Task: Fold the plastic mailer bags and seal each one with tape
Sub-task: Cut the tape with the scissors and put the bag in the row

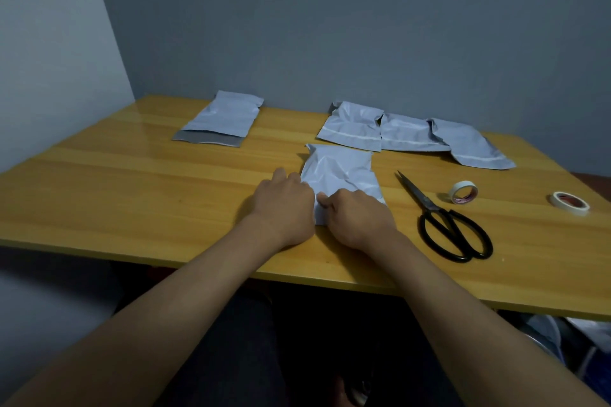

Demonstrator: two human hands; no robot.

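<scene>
A white plastic mailer bag [337,168] lies flat on the yellow wooden table [132,188], a little right of the middle and close to the near edge. Its long axis runs from the person toward the far wall, leaning slightly to the left at the far end. The surface is crumpled, with creases fanning out from the near end, and its far corners are a bit ragged.

Both hands rest on the near end of this bag. The left hand [284,208] lies knuckles up at the bag's left edge, fingers curled down onto the plastic and the table beside it. The right hand [357,218] covers the near right corner, its thumb and forefinger pinching a small fold of the plastic. Whether the left hand truly grips the bag cannot be told.

Farther back, three more white mailers [410,134] lie in an overlapping row, each with a pale strip across its near end, long axes pointing toward the wall. Well to the left lies another mailer [224,116] with a grey flap open at its near end.

Right of the hands lie black scissors [443,221], blades pointing away and leftward. Beyond them a tape roll [464,192] stands tilted, and a second tape roll [570,203] lies flat near the right edge.
</scene>
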